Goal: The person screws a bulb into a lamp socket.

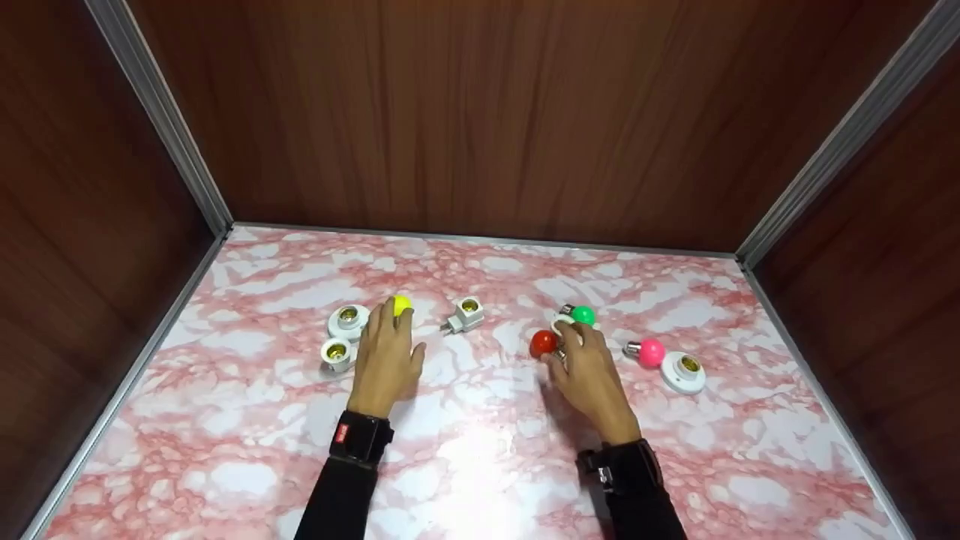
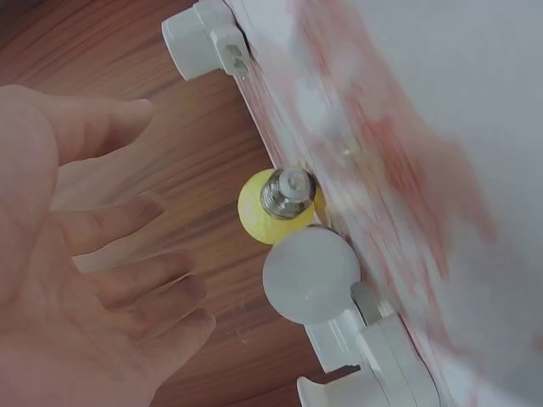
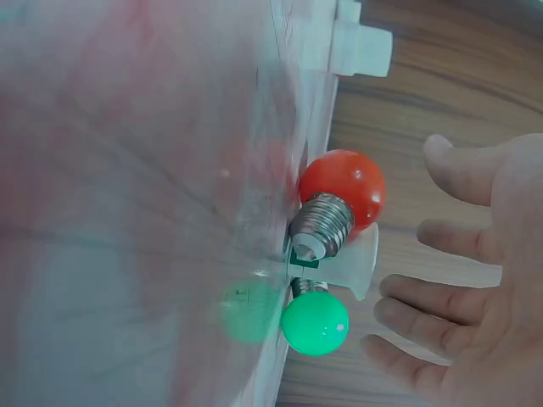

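My left hand (image 1: 384,356) hovers over the left group with its fingers spread, holding nothing. Close ahead of its fingertips in the left wrist view are a yellow bulb (image 2: 254,212), its metal screw base toward the camera, and a white bulb (image 2: 311,275). From above, the hand hides the white bulb. My right hand (image 1: 592,371) reaches over the right group, fingers apart and nothing in the palm. Before it lie a red bulb (image 3: 356,182), a green bulb (image 3: 314,324) and a white lamp holder (image 3: 362,259) between them. The hand partly covers that holder in the head view.
Left of my left hand stand a round-base lamp holder (image 1: 348,321) and a small white socket (image 1: 337,354). A plug-in socket adapter (image 1: 469,313) lies between the hands. Farther right are a pink bulb (image 1: 651,352) and another lamp holder (image 1: 684,373). Wood-look panels (image 1: 480,120) enclose the marbled tabletop (image 1: 480,420).
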`<state>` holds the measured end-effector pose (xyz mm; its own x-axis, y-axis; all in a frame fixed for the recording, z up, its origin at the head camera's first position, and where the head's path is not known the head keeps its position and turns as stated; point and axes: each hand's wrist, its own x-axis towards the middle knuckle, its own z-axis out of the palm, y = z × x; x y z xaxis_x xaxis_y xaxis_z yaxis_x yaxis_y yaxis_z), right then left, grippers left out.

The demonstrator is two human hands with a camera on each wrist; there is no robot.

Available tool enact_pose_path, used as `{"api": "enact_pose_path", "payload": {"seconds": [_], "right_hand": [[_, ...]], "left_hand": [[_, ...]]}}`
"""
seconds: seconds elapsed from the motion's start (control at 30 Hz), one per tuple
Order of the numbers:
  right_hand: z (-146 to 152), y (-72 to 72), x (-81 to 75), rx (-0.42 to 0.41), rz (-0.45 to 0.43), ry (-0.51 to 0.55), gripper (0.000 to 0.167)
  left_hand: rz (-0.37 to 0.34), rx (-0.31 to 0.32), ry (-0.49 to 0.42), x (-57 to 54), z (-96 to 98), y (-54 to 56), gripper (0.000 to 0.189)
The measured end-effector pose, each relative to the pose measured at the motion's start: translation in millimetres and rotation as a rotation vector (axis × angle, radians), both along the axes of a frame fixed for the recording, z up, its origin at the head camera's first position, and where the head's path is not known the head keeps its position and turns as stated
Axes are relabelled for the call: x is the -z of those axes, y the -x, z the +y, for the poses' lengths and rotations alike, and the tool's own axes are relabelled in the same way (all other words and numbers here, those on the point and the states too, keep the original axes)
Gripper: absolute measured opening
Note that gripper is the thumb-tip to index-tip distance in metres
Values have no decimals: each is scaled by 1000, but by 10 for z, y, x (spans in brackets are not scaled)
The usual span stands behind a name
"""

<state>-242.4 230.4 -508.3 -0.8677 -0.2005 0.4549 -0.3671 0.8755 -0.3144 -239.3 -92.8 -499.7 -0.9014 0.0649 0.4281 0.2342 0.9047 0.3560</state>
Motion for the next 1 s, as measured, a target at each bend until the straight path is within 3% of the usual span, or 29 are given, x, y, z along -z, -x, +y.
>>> {"api": "enact_pose_path", "payload": {"seconds": [0.3,0.6,0.77,1.0], "right_hand": [[-13,51,-11,18,-11,-8,48],[-71,81,7,-12,-20,-3,49],[-76,70,44,-28,-17,-23,50],[-72,65,36,-2,-96,-61,55]], "left_hand": [[16,-68,-15,-90,-211,39,52],[-42,-172,-46,-101,-455,-1,51],[-98,-197,-90,-102,-529,-35,55],[-225,-239,-111,-119,-596,-56,58]]}}
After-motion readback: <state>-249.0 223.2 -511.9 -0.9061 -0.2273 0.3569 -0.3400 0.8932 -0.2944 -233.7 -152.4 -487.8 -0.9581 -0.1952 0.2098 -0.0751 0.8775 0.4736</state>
